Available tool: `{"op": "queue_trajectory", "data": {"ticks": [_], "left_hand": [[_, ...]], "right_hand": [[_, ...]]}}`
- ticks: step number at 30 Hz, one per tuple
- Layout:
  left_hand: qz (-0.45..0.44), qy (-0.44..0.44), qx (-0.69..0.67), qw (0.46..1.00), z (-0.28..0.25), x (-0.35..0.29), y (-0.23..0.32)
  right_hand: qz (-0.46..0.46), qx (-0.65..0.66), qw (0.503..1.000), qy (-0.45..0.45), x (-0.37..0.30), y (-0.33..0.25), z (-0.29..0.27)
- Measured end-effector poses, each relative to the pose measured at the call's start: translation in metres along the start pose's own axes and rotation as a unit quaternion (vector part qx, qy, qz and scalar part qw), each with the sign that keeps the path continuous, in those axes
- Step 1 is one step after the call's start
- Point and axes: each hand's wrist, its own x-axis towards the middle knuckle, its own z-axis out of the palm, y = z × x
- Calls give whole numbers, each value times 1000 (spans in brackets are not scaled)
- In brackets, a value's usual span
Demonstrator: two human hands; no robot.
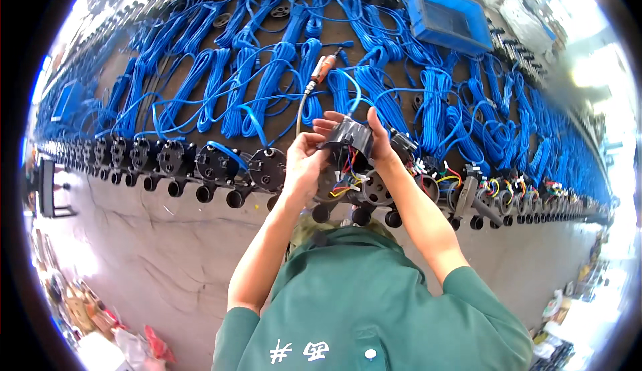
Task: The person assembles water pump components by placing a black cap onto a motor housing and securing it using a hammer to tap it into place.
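Note:
A black cylindrical housing [352, 137] is held tilted between my two hands above the near edge of the bench. Its open end faces me, with thin red, blue and yellow wires [348, 164] coming out and white connectors at their ends. My right hand [380, 142] is wrapped round it, thumb on the right side, fingers showing past its far left side. At the left rim, the fingers of my left hand [304, 164] are bent closed against the housing. A blue cable [356, 95] runs from the housing's far end. Beyond my hands lies an orange-and-white handheld tool [324, 69] with a cord.
Bundles of blue cable [271, 80] cover the bench. Along its near edge runs a row of black round housings [216, 164], those on the right with loose coloured wires. A blue crate [449, 20] sits at the far right. A dark bar-shaped tool [467, 197] hangs over the near edge.

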Motion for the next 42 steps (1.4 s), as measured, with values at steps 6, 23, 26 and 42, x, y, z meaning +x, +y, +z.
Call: {"op": "queue_trajectory", "data": {"ticks": [6, 23, 26, 42], "left_hand": [[-69, -67, -49, 994, -22, -5, -10], [225, -44, 492, 840, -14, -35, -37], [337, -7, 515, 788, -23, -30, -52], [18, 52, 602, 796, -20, -35, -55]], "right_hand": [[20, -194, 967, 164, -1, -9, 8], [82, -519, 806, 274, -25, -30, 48], [18, -645, 714, 273, -31, -16, 60], [-97, -825, 503, 238, -22, 23, 66]]}}
